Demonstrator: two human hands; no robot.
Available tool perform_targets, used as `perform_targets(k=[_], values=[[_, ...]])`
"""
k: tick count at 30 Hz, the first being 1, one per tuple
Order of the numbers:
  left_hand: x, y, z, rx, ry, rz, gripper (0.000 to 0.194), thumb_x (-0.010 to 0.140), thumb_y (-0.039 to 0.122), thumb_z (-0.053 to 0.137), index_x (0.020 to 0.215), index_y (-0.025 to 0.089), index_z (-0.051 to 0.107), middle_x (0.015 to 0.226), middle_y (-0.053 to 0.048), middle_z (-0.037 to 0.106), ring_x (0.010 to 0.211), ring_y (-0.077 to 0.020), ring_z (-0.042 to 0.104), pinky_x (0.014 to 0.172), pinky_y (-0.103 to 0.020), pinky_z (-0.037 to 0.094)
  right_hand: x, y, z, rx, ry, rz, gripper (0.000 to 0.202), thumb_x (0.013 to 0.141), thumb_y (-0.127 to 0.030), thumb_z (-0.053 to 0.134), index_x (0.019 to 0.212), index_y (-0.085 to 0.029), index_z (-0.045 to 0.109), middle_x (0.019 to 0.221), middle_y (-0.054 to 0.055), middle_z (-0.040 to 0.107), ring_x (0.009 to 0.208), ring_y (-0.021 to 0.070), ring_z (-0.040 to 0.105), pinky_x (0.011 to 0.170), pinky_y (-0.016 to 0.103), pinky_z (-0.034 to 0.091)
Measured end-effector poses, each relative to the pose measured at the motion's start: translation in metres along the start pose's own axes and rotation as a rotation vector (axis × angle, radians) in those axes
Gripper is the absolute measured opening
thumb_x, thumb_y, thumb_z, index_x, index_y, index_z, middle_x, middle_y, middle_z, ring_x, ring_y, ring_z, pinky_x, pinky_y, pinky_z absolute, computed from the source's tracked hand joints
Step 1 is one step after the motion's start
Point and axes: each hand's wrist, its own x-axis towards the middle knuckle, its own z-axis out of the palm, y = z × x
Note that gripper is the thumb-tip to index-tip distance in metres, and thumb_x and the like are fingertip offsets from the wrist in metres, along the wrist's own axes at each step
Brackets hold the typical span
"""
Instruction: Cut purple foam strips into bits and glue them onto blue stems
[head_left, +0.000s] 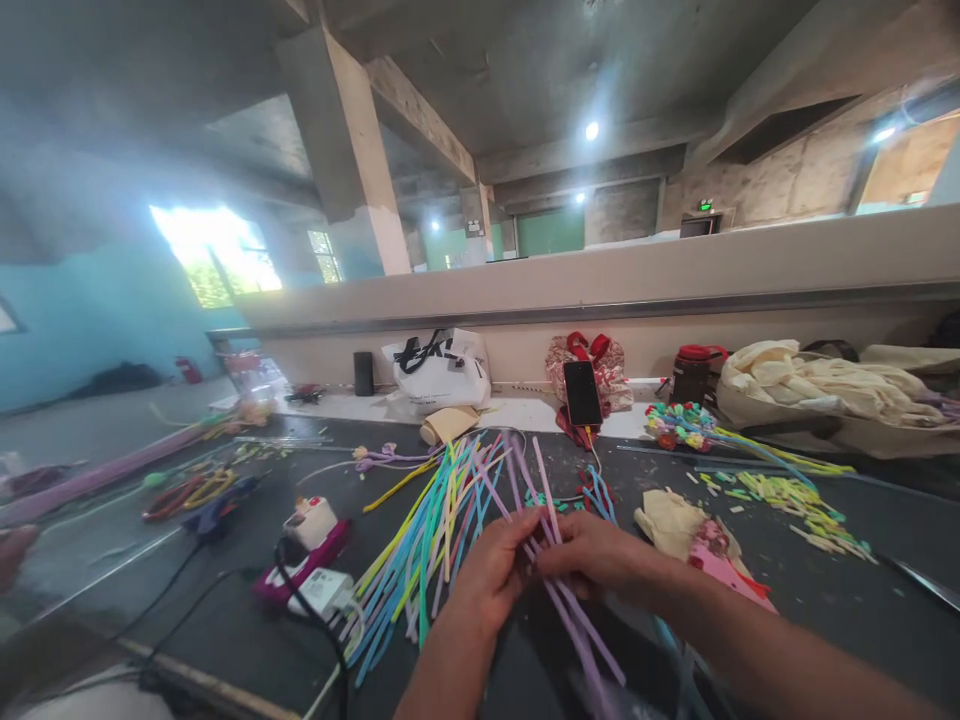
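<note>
Several purple pipe cleaners are gripped between my two hands at the front of the dark table. My left hand is closed on them, its thumb and fingers pinching near their middle. Just to its right, my right hand is also closed on the pipe cleaners, with its fingertips partly hidden. The stems stick out above and below both hands. Left of my hands lies a loose spread of pipe cleaners in yellow, blue, green and purple. A few blue pipe cleaners lie beyond my right hand.
Behind stand a white bag, a phone on a cable, and a dark bottle with a red lid. Yellow-green cut pieces are scattered right. A white plug adapter, cables and scissors lie left.
</note>
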Motion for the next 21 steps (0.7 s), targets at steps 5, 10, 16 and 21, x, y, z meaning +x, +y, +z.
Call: perform_targets(k=[5,10,16,21], values=[[0.01,-0.012,-0.009,-0.082,0.008,-0.017,0.017,0.065,0.026,0.06,0.07,0.01,0.062,0.061,-0.004,0.062,0.055,-0.0125,0.057,0.058,-0.025,0.046,-0.005,0.011,-0.014,-0.034,0.05,0.016,0.02,0.068,-0.028,0.046,0.055,-0.015,0.054,0.037,-0.006,0.048,0.027,0.0039,0.036,0.027,0.014,0.022],[0.013,-0.018,-0.001,-0.047,-0.006,-0.018,0.025,0.062,0.032,0.063,0.074,0.01,0.06,0.058,-0.004,0.063,0.047,-0.0154,0.058,0.048,-0.027,0.046,-0.003,0.02,-0.018,-0.059,0.045,0.01,0.023,0.068,-0.03,0.046,0.054,-0.014,0.055,0.039,-0.005,0.052,0.028,0.0044,0.04,0.028,0.014,0.027],[0.009,-0.022,0.011,0.022,-0.083,-0.029,0.048,0.067,0.043,0.057,0.1,0.008,0.055,0.052,-0.006,0.063,0.035,-0.0166,0.054,0.037,-0.026,0.041,0.005,0.028,-0.019,-0.07,0.058,-0.024,0.02,0.069,-0.03,0.046,0.058,-0.015,0.054,0.039,-0.006,0.051,0.028,0.0053,0.042,0.026,0.013,0.027],[0.004,-0.023,0.013,-0.015,-0.187,-0.076,0.046,0.068,0.04,0.056,0.104,0.012,0.054,0.062,-0.007,0.065,0.046,-0.0182,0.059,0.046,-0.028,0.045,0.001,0.024,-0.02,-0.105,0.047,-0.028,0.028,0.071,-0.038,0.046,0.055,-0.015,0.051,0.04,-0.005,0.051,0.028,0.0055,0.042,0.025,0.014,0.026]])
